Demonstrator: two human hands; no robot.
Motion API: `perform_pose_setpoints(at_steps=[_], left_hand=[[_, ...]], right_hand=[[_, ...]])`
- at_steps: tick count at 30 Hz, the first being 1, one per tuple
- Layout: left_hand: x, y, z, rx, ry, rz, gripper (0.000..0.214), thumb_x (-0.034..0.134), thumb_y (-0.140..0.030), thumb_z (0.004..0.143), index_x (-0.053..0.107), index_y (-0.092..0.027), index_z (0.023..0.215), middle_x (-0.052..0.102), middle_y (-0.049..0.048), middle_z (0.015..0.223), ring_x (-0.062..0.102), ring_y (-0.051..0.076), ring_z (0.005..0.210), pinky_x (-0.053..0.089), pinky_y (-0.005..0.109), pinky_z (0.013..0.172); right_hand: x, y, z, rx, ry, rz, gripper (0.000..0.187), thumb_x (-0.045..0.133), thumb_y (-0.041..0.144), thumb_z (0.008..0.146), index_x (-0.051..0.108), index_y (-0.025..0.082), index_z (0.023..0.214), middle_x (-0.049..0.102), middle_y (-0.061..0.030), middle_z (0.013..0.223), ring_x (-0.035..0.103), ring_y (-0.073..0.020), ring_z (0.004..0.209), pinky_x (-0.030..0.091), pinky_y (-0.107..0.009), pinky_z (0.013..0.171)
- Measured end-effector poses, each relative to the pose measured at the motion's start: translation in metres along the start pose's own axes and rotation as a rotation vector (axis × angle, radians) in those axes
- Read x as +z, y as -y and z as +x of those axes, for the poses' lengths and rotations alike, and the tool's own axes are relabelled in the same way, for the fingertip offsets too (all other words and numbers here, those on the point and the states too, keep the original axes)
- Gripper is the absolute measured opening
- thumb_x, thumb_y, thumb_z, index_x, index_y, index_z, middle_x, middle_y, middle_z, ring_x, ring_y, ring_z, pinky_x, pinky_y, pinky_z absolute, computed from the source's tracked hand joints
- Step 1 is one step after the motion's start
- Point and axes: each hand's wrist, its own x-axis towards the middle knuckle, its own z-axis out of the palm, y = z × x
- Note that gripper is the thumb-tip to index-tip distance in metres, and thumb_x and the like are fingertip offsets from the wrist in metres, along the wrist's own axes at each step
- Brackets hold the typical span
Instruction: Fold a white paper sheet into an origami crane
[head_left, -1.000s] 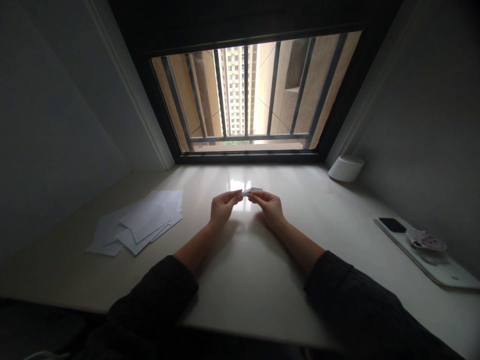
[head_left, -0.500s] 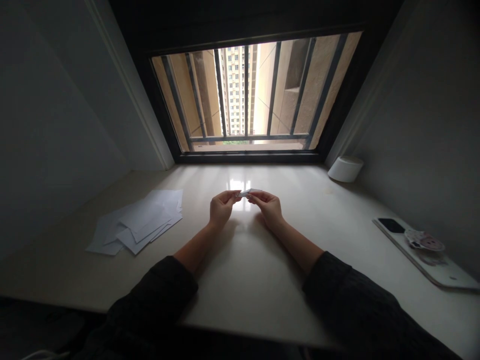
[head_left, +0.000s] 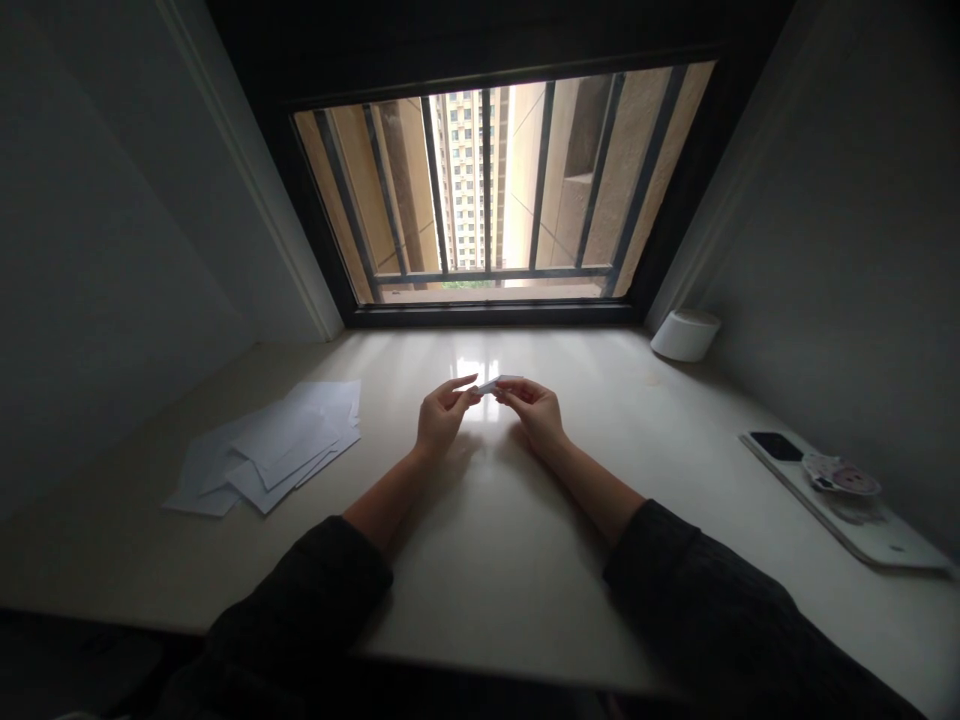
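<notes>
Item one, a small folded strip of white paper (head_left: pixel 498 384), held level above the middle of the counter, just below the window and centre of the frame. Item two, a bare left hand (head_left: pixel 442 420), lower left of the strip, pinching the strip's left end between thumb and fingers, with the forefinger lifted and partly open. Item three, a bare right hand (head_left: pixel 536 415), curled and nearly closed, gripping the strip's right end with its fingertips; the two hands stand just apart, joined by the strip. Item four, a pair of dark knit sleeves (head_left: pixel 300 610), entering from the lower corners, with the forearms bare beyond the cuffs. Item five, a glossy cream counter (head_left: pixel 487 570), spanning the frame's lower half. Item six, a loose, overlapping pile of white paper sheets (head_left: pixel 262 450), lying flat at centre left, well apart from the left hand. Item seven, a short white cylinder (head_left: pixel 685 335), upper right against the wall. Item eight, a flat white rectangular panel (head_left: pixel 847 525), at far right, bearing a black glossy rectangle (head_left: pixel 776 446) and a round pink-and-white sticker (head_left: pixel 841 475). Item nine, a dark-framed window (head_left: pixel 487 314), top centre, with dark metal bars (head_left: pixel 486 180) and a tall tan apartment building (head_left: pixel 465 180) beyond.
</notes>
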Motion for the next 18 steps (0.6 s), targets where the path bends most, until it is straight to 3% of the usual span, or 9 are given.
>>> perform_pose_setpoints(at_steps=[6, 18], left_hand=[[-0.0004, 0.0015, -0.0001, -0.011, 0.053, 0.008, 0.046, 0.074, -0.038, 0.067, 0.067, -0.016, 0.107, 0.073, 0.0098, 0.086, 0.067, 0.021, 0.084, 0.05, 0.034, 0.078], [0.0015, 0.0025, -0.0004, -0.037, -0.002, -0.033, 0.04, 0.076, -0.037, 0.064, 0.071, -0.017, 0.099, 0.073, 0.0092, 0.085, 0.067, 0.022, 0.084, 0.049, 0.034, 0.078]], right_hand=[[-0.0003, 0.0002, -0.0011, -0.014, 0.039, 0.007, 0.024, 0.08, 0.034, 0.057, 0.07, 0.02, 0.074, 0.071, -0.0035, 0.083, 0.066, -0.0191, 0.078, 0.053, -0.037, 0.081], [0.0025, 0.0005, -0.0024, 0.001, 0.025, -0.007, 0.026, 0.081, 0.036, 0.055, 0.067, 0.02, 0.07, 0.071, -0.0031, 0.078, 0.067, -0.0202, 0.077, 0.054, -0.039, 0.08]])
